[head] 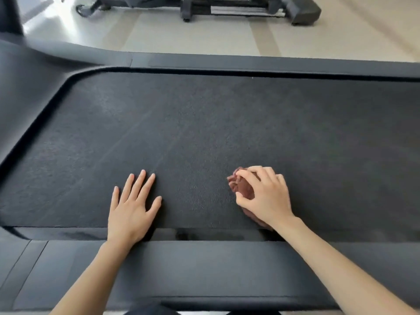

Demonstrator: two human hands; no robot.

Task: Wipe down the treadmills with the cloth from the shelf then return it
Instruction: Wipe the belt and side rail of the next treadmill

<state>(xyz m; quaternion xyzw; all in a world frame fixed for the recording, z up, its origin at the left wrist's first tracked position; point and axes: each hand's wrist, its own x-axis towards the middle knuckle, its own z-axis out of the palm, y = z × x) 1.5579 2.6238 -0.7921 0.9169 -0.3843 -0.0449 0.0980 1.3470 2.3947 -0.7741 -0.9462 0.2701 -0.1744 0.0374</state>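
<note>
A black treadmill belt (204, 133) fills the middle of the head view, running left to right between two dark side rails. My right hand (266, 196) grips a bunched reddish-brown cloth (239, 185) and holds it down on the belt near the near edge, right of centre. Most of the cloth is hidden under my fingers and palm. My left hand (131, 208) lies flat on the belt to the left, fingers straight and spread, holding nothing.
The near side rail (204, 269) crosses under both forearms. The far rail (250, 63) borders a pale floor (181, 35). Another dark exercise machine (227, 7) stands at the top. A dark upright (11, 14) rises at the far left.
</note>
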